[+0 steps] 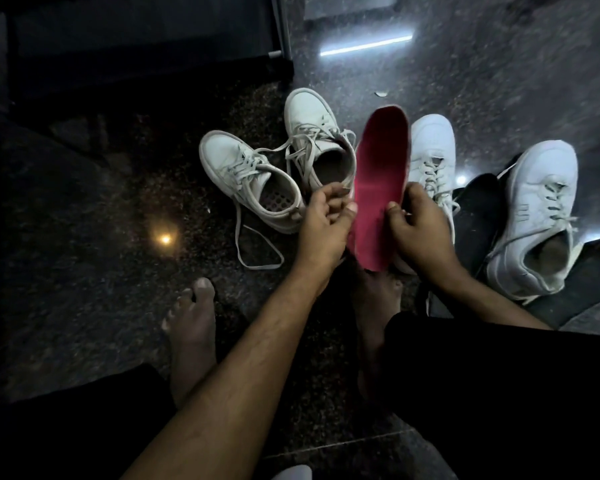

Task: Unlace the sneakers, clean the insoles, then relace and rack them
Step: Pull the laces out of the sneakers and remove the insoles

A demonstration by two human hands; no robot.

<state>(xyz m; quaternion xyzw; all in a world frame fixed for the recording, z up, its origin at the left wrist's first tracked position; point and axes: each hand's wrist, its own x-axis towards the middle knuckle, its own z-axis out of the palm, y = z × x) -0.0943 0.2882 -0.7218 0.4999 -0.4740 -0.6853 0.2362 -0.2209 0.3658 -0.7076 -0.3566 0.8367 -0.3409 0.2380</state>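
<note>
You held the red insole (380,181) up off the floor (84,237), left hand (321,223) and right hand (418,230) gripping its edges, apparently for cleaning.

My bare feet, one at lower left (191,327), rest on the dark speckled stone floor (84,271). A warm light spot (166,239) glints at left centre. A bright white streak (366,46) reflects at top centre, beside a dark furniture frame (136,39).
</note>
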